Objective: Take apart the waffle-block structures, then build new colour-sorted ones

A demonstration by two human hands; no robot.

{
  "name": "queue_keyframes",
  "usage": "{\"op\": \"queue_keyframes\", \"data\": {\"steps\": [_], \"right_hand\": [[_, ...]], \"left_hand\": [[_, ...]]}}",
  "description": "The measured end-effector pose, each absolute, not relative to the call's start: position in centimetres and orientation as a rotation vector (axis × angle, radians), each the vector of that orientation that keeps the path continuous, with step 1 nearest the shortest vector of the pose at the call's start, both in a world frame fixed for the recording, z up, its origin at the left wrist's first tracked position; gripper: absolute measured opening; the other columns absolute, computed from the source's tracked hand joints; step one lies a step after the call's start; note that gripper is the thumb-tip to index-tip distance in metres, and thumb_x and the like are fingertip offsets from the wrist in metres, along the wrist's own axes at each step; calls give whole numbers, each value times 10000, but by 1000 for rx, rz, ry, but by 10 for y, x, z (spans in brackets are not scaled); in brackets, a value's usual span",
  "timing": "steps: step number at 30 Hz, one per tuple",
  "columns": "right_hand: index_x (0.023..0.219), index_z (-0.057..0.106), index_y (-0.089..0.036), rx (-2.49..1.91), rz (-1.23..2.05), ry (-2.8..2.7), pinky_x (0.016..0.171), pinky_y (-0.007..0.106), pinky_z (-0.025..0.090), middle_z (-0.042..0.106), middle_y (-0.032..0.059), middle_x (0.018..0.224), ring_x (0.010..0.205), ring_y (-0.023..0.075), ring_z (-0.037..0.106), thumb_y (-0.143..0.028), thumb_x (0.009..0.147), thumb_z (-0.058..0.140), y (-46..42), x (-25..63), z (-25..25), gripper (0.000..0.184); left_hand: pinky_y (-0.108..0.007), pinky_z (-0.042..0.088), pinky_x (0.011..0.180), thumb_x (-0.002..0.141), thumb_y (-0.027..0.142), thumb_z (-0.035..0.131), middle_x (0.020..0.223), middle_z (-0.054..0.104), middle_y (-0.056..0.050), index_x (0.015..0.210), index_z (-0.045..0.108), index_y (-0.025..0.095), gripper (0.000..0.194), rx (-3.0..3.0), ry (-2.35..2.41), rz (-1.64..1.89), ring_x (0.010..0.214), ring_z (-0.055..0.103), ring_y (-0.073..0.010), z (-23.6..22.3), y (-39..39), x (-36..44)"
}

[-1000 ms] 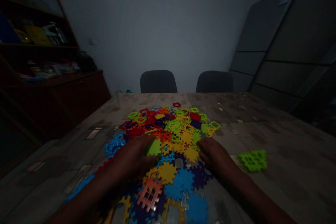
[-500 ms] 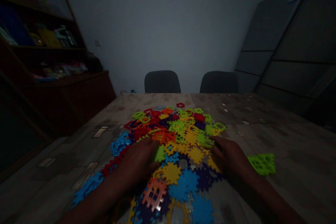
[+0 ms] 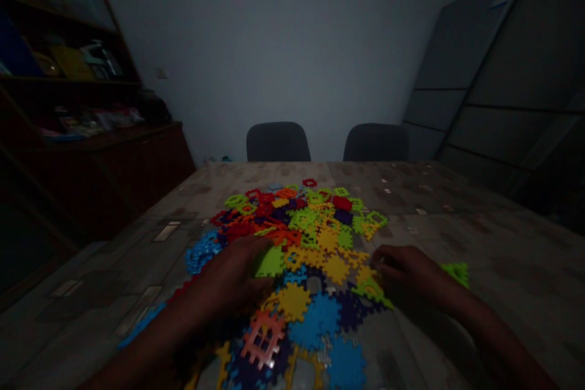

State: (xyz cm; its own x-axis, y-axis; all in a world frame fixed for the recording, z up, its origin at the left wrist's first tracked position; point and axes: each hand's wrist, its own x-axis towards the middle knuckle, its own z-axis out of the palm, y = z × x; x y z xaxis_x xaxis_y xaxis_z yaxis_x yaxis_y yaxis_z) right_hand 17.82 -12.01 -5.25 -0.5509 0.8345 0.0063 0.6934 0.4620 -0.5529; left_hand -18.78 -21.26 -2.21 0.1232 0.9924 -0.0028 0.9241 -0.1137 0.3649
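1. Gripping a light-green tile (image 3: pixel 270 262) in the left hand (image 3: pixel 236 267), with fingers at its far edge and thumb at its near side.
2. Curling the fingers of the right hand (image 3: pixel 406 265) inward, low over the right edge of the heap; cannot tell whether anything is pinched there.
3. Just below the right fingertips, showing a green triangular piece (image 3: pixel 371 290), partly over purple pieces (image 3: pixel 351 312).
4. Between the hands, lying flat: a yellow gear-edged piece (image 3: pixel 336 269).
5. Nearer than the left fingertips, displaying an orange-pink window piece (image 3: pixel 264 338) and, to its right, a blue piece (image 3: pixel 347 362).
6. Past both hands, spreading across the table (image 3: pixel 457 213): a mixed-colour heap (image 3: pixel 265 210).
7. Beyond the right wrist, partly hidden: a green lattice piece (image 3: pixel 457 272).
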Motion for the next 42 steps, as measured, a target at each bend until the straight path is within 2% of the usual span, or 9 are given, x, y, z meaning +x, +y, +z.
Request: {"op": "queue_keyframes", "data": {"steps": [5, 10, 13, 20, 26, 31, 36, 39, 42], "right_hand": [[1053, 705, -187, -1233, 562, -2479, 765, 320, 487, 754, 104, 990, 895, 252, 691, -232, 910, 546, -123, 137, -55, 219], [1167, 661, -180, -1160, 439, -2677, 864, 277, 464, 696, 103, 1121, 1023, 217, 647, -157, 913, 579, -131, 81, -41, 268], [1138, 661, -174, -1179, 354, -2726, 865, 270, 455, 668, 112, 1151, 1063, 223, 630, -140, 921, 577, -126, 57, -36, 235], [974, 692, -170, -1275, 245, -2751, 750, 289, 448, 678, 126, 1078, 983, 255, 653, -133, 898, 588, -113, 29, -40, 134], [963, 674, -184, -1287, 277, -2703, 768, 278, 447, 676, 99, 1065, 972, 232, 642, -170, 878, 637, -118, 70, -30, 94], [882, 615, -212, -1326, 379, -2512, 701, 303, 450, 673, 74, 919, 827, 228, 632, -240, 872, 599, -144, 140, -27, 33], [832, 616, -228, -1504, 404, -2447, 624, 310, 427, 690, 63, 813, 691, 221, 620, -269, 856, 575, -176, 175, -52, 63], [966, 677, -221, -1453, 515, -2455, 694, 330, 478, 735, 92, 923, 786, 246, 668, -246, 883, 539, -173, 181, -60, 163], [1060, 695, -203, -1200, 524, -2525, 805, 351, 499, 731, 119, 1024, 913, 254, 666, -214, 946, 474, -160, 184, -56, 249]], "left_hand": [[-409, 453, 1060, 797, 296, 745, 1395, 616, -61, 1374, 582, 271, 600, 2094, 1773, 421, 1247, 586, -305, -24, -217, -189], [-395, 457, 1052, 756, 212, 749, 1379, 625, -43, 1337, 611, 305, 604, 2109, 1706, 327, 1241, 595, -280, -24, -220, -187], [-408, 444, 1070, 722, 164, 724, 1380, 621, -45, 1320, 619, 299, 623, 2124, 1742, 256, 1262, 581, -295, -21, -219, -189], [-418, 430, 1082, 701, 116, 719, 1362, 625, -57, 1298, 626, 290, 629, 2128, 1741, 152, 1268, 562, -288, -16, -220, -190], [-422, 447, 1080, 729, 171, 773, 1392, 619, -63, 1347, 607, 285, 650, 2091, 1777, 154, 1272, 572, -305, -4, -221, -199], [-406, 486, 1028, 823, 332, 717, 1368, 630, -49, 1329, 623, 304, 516, 2129, 1769, 278, 1235, 597, -320, 6, -220, -211], [-388, 424, 1106, 868, 337, 701, 1456, 558, -36, 1400, 545, 329, 554, 2232, 1572, 541, 1317, 527, -283, -8, -226, -188], [-391, 454, 1085, 871, 303, 692, 1425, 582, -30, 1385, 548, 347, 536, 2202, 1450, 508, 1277, 553, -267, -23, -236, -159], [-413, 480, 1067, 825, 256, 712, 1416, 596, -41, 1375, 559, 345, 578, 2218, 1418, 441, 1269, 558, -291, -35, -247, -136]]}}
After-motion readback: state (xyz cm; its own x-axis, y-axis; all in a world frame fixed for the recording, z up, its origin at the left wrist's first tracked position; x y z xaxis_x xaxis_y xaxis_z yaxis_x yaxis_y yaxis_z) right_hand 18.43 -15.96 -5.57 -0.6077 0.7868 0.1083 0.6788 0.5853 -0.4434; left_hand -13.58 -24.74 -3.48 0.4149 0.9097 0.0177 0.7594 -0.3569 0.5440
